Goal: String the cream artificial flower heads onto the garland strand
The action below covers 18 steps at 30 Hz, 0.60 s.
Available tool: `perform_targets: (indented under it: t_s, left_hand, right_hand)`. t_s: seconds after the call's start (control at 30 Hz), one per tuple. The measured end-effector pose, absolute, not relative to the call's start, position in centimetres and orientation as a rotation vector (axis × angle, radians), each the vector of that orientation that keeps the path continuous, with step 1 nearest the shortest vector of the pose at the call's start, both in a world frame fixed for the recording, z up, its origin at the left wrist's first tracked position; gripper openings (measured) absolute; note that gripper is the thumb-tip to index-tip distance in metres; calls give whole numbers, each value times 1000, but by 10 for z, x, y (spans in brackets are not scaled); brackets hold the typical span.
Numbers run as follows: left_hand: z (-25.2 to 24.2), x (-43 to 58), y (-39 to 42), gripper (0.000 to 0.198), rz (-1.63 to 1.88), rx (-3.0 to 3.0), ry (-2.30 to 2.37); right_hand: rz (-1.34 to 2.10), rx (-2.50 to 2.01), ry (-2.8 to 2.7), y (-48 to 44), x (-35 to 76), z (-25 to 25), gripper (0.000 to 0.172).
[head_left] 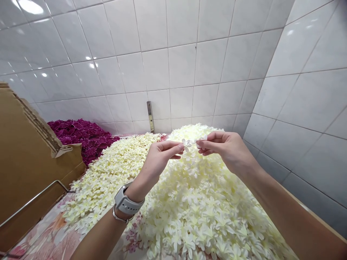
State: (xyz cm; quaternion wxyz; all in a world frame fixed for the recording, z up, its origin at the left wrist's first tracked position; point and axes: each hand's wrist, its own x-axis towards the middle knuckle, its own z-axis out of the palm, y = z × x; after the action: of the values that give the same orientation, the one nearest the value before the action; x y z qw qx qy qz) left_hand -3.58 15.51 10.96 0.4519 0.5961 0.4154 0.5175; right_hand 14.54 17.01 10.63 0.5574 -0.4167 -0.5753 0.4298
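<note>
My left hand (165, 155) pinches a small white flower (187, 144) between thumb and forefinger, above the heaps of blossoms. Close to its right, my right hand (222, 146) is closed on another white flower (202, 141), partly hidden by the fingertips. The two flowers are held near each other; a small gap seems to lie between them. Below both hands rises a big heap of white flowers (206, 206) with pale yellow centres. A flatter spread of cream flowers (116, 166) lies left of my left hand.
Dark purple flowers (78, 135) are piled at the back left, beside a torn cardboard box (29, 144). A bent metal rod (29, 204) runs in front of the box. A floral cloth (54, 238) covers the surface. Tiled walls (181, 68) stand behind and right.
</note>
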Motion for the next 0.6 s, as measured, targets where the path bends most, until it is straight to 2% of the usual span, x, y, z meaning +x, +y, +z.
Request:
perform_targets:
  t_s: [0.2,0.43,0.6]
  left_hand:
    - [112,-41,157,18,1355,1565,1154]
    - [115,-49,161,23,1432,1688,1339]
    - [114,-51,164,20,1385,1729,1383]
  right_hand:
    - [733,-1071,-1383,173,150,106,34]
    - [685,-1088,-1362,186,161,106,22]
    - [649,-1144,-1409,183,163,108,29]
